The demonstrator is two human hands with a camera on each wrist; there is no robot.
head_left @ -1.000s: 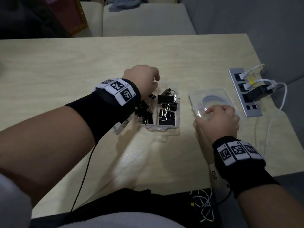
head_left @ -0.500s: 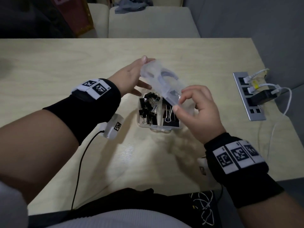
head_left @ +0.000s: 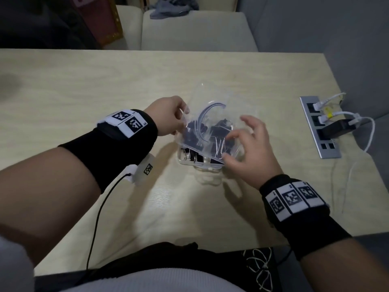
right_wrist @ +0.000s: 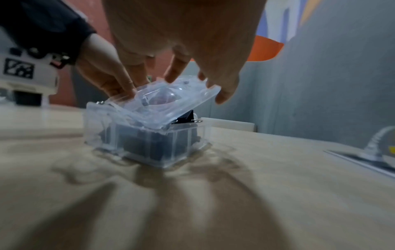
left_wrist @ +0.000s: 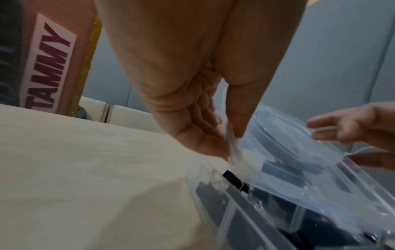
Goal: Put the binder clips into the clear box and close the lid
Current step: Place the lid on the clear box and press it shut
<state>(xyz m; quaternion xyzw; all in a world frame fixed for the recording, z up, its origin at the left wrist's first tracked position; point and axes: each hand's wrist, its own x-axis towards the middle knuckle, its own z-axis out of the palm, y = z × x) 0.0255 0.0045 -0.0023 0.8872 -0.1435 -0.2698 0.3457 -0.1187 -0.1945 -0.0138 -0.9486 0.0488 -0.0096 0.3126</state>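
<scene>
The clear box [head_left: 189, 162] stands on the table, full of black binder clips [head_left: 219, 131]. Its clear lid [head_left: 212, 121] lies tilted over it, left edge low, right side raised. My left hand [head_left: 183, 119] pinches the lid's left edge, which the left wrist view shows between thumb and fingers [left_wrist: 230, 140]. My right hand [head_left: 229, 147] hovers over the lid's right side with fingers spread and thumb near the corner. In the right wrist view a binder clip [right_wrist: 186, 116] sticks up under the raised lid [right_wrist: 171, 101] above the box [right_wrist: 149, 145].
A power strip [head_left: 320, 127] with a black charger and white cables lies at the table's right edge. A black cable [head_left: 94, 218] runs from my left wrist off the near edge. Pale chairs [head_left: 195, 32] stand behind the table.
The lid went from lying on the table right of the box, up into both hands, then down onto the box at a tilt. My right fingers have spread off it.
</scene>
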